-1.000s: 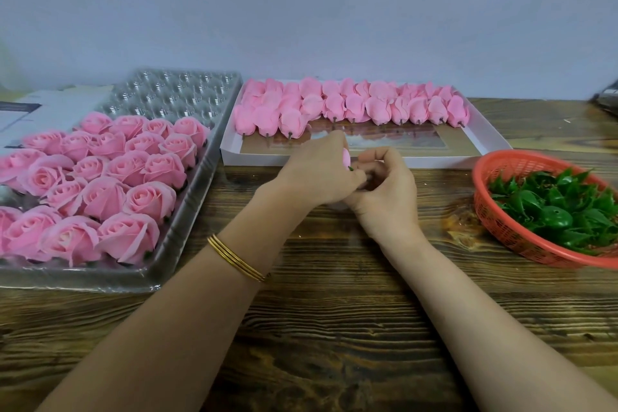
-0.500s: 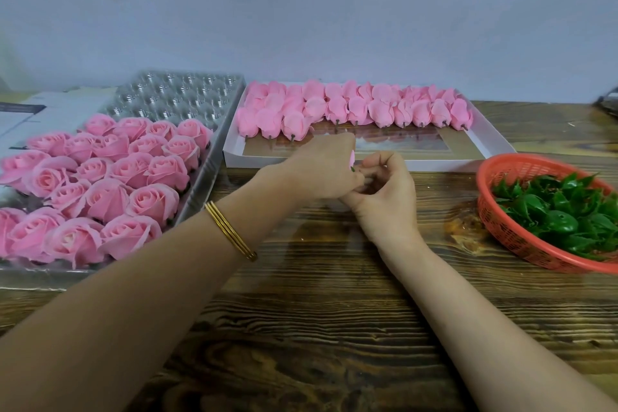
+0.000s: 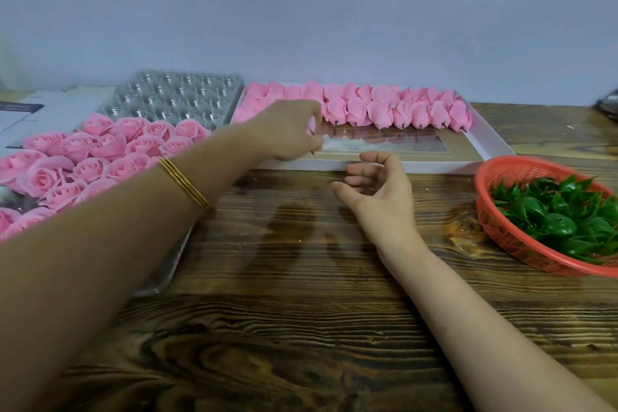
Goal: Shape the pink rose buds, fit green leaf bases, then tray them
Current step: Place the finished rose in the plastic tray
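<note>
Head view: the left hand [image 3: 290, 131] reaches over the left end of the white box [image 3: 434, 165] at upper centre. Its fingers curl round a rose bud [image 3: 311, 127], of which only a sliver of pink and a thin dark stem tip show past the knuckles. Gold bangles [image 3: 185, 183] sit on that wrist. The right hand [image 3: 378, 185] lies apart from it on the wooden table [image 3: 301, 328], just in front of the box's near rim, fingers loosely curled and holding nothing. A row of pink buds [image 3: 384, 111] lines the far side of the box, stems pointing toward the viewer. At left, a clear plastic tray [image 3: 174, 97] holds opened pink roses [image 3: 100, 151] in its nearer cells. At right, a red basket [image 3: 495, 227] holds green leaf bases [image 3: 561, 222].
</note>
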`<state>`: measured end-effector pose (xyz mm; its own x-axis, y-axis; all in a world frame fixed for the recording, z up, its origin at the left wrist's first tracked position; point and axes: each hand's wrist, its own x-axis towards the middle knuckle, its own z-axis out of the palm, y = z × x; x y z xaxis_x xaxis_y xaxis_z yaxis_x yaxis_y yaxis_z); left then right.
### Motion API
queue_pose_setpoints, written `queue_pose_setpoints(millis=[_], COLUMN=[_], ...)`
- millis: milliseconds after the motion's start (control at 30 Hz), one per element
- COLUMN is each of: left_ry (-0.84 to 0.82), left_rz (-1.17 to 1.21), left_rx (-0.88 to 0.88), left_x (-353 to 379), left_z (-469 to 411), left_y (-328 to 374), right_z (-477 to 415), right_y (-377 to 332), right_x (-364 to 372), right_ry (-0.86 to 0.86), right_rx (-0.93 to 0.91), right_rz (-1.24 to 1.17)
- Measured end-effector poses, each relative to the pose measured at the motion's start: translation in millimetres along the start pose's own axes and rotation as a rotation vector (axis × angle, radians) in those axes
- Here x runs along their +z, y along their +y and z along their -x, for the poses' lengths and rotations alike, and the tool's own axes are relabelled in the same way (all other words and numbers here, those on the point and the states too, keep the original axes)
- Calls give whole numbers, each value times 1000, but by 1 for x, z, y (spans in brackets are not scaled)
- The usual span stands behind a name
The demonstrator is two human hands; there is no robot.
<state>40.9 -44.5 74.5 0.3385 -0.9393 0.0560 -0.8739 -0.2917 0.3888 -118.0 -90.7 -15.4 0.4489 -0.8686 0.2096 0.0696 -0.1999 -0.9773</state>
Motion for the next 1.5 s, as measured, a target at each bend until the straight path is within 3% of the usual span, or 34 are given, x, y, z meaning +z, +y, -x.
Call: queue_pose_setpoints(millis=[267,467,1300,1500], left_ry=[88,-5,-255,-232], left_rz=[-39,-113,-339,-322], left_rx=[-283,-407,-411,-407], left_x=[-53,-66,-53,-47], left_z=[-18,-24,-40,-37], left_y=[-71,-111,-130,-131], right_z=[2,3,4,5], right_y=[-4,-5,-5,-4], right_x=[0,-1,1,1], right_ry=[2,7,5,4], right_rx=[19,35,42,52], right_rz=[32,33,93,80])
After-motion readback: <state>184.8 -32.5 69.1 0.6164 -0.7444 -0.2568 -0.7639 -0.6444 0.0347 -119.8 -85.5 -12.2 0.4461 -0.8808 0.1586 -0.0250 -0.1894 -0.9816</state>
